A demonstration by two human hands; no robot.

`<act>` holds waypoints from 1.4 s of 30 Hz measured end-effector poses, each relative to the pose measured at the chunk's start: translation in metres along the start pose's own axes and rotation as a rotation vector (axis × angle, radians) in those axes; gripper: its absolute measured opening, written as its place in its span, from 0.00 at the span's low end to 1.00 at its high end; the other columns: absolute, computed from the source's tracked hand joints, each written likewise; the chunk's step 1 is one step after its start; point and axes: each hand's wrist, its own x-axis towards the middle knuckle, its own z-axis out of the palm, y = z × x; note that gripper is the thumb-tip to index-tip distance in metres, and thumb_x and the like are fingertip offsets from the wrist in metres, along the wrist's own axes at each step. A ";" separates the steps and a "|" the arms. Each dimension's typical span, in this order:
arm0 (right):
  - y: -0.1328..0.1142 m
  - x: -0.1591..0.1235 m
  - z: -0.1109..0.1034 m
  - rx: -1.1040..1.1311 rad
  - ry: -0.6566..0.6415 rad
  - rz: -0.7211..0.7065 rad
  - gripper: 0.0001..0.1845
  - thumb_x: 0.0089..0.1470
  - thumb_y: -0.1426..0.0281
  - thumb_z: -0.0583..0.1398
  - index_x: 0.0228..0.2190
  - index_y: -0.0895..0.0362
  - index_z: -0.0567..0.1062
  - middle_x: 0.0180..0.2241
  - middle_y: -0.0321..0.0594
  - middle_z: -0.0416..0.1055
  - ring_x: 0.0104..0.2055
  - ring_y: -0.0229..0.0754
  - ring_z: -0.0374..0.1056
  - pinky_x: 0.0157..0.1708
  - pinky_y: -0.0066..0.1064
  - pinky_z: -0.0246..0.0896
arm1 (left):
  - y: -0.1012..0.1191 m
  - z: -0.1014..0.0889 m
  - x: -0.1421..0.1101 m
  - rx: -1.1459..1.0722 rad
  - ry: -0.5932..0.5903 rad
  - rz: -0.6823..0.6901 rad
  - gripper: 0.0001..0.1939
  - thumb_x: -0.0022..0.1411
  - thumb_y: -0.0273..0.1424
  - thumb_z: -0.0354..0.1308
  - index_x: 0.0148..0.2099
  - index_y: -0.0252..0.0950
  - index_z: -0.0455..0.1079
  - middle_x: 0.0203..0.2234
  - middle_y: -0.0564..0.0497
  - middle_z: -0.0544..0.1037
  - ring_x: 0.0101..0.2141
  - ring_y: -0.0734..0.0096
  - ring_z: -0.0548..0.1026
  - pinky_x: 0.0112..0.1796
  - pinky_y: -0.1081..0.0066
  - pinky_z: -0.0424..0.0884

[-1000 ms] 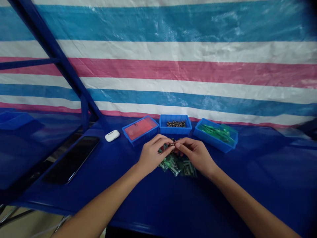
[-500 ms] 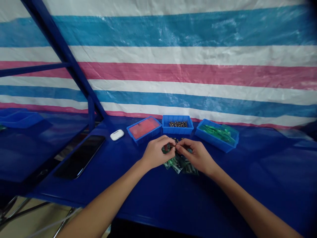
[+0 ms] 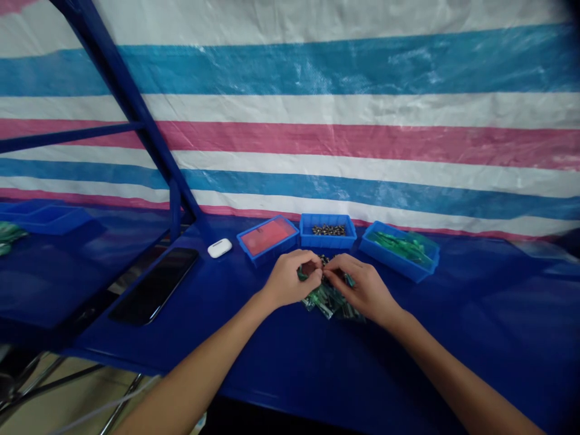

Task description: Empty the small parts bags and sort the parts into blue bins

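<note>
My left hand [image 3: 290, 279] and my right hand [image 3: 359, 284] meet fingertip to fingertip above the middle of the blue table. Both are closed in a pinch; whatever lies between the fingers is too small and hidden to name. Beneath them is a pile of small clear bags [image 3: 330, 300] with green and metallic pieces inside, partly covered by my hands. Just behind stands a blue bin [image 3: 328, 241] of small metal parts. Left of it, another blue bin [image 3: 260, 260] holds a flat red sheet [image 3: 268, 235]. To the right, a third blue bin [image 3: 393, 261] contains green pieces [image 3: 403, 245].
A white earbud case [image 3: 220, 248] and a black phone [image 3: 154, 286] lie to the left on the table [image 3: 290, 362]. Farther left are more blue trays [image 3: 57, 219] and some green items [image 3: 9, 235]. A blue metal frame [image 3: 122, 90] rises before a striped tarp [image 3: 344, 142].
The view has shifted slightly, so everything sits a little lower and to the right. My hands stay pinched together over the bags, with only slight finger movement.
</note>
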 end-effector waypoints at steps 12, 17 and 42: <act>0.010 0.010 -0.008 -0.230 0.182 -0.117 0.07 0.62 0.70 0.54 0.37 0.54 0.72 0.34 0.41 0.72 0.38 0.42 0.67 0.40 0.34 0.62 | -0.018 -0.002 0.000 0.231 0.112 -0.074 0.21 0.69 0.34 0.45 0.23 0.36 0.61 0.19 0.53 0.66 0.26 0.72 0.66 0.31 0.71 0.61; 0.034 0.040 -0.023 -0.704 0.132 -0.078 0.13 0.64 0.67 0.51 0.34 0.57 0.74 0.37 0.48 0.70 0.43 0.49 0.63 0.44 0.41 0.60 | -0.024 0.005 -0.003 0.376 0.093 -0.048 0.23 0.69 0.37 0.45 0.21 0.37 0.57 0.16 0.54 0.63 0.24 0.72 0.65 0.29 0.71 0.58; 0.020 0.010 0.004 -0.513 -0.091 -0.138 0.04 0.63 0.73 0.53 0.37 0.58 0.68 0.36 0.43 0.68 0.40 0.44 0.65 0.40 0.35 0.64 | -0.025 0.006 0.001 0.021 0.034 -0.039 0.14 0.60 0.36 0.62 0.47 0.38 0.74 0.35 0.51 0.76 0.33 0.72 0.72 0.36 0.73 0.66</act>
